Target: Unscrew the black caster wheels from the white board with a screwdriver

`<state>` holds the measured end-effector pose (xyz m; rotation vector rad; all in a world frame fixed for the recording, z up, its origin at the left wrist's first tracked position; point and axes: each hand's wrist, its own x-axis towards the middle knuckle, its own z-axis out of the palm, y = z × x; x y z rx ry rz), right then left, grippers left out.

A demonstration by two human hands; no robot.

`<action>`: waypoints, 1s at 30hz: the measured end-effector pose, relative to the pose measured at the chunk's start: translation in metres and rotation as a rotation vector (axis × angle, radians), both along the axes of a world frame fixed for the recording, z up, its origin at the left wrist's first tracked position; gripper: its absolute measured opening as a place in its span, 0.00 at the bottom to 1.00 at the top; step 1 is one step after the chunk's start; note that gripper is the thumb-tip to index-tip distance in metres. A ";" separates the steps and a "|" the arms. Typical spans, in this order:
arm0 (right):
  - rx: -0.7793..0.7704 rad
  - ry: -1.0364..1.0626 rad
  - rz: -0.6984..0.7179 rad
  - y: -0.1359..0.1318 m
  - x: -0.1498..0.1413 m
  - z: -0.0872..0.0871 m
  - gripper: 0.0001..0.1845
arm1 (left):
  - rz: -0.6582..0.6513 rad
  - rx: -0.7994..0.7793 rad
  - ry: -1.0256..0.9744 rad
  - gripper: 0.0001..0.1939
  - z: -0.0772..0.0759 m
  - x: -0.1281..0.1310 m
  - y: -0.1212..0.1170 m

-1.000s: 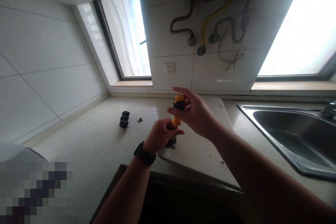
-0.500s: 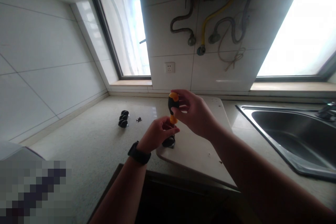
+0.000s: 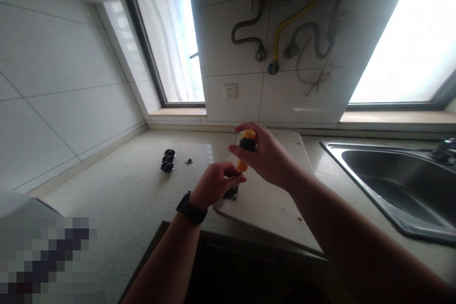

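Note:
My right hand [image 3: 265, 154] holds a screwdriver [image 3: 247, 142] with a yellow and black handle, its tip pointing down and leaning slightly. My left hand [image 3: 219, 181], with a black watch [image 3: 192, 208] on the wrist, pinches at the screwdriver's lower end; what sits between those fingertips is too small to make out. Just beneath them a black caster wheel [image 3: 231, 193] with a metal plate rests on the near left corner of a pale, round-cornered board [image 3: 263, 209]. My left fingers partly cover this caster.
Several more black casters [image 3: 167, 161] stand in a row on the speckled counter [image 3: 135, 199] to the left. Beside them lies a small heap of screws [image 3: 188, 162]. A steel sink [image 3: 402, 190] is at the right. Pipes [image 3: 278, 42] and a socket [image 3: 230, 90] are on the tiled wall.
The screwdriver has tilted, its handle shifting right and slightly down. My right fingers have loosened around the handle and spread. My left hand has moved slightly right.

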<state>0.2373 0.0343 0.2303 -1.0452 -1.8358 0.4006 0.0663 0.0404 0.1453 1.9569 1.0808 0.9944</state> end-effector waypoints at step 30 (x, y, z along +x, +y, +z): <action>0.320 0.343 -0.200 -0.020 0.038 0.036 0.13 | 0.009 -0.081 -0.252 0.15 -0.013 -0.011 0.006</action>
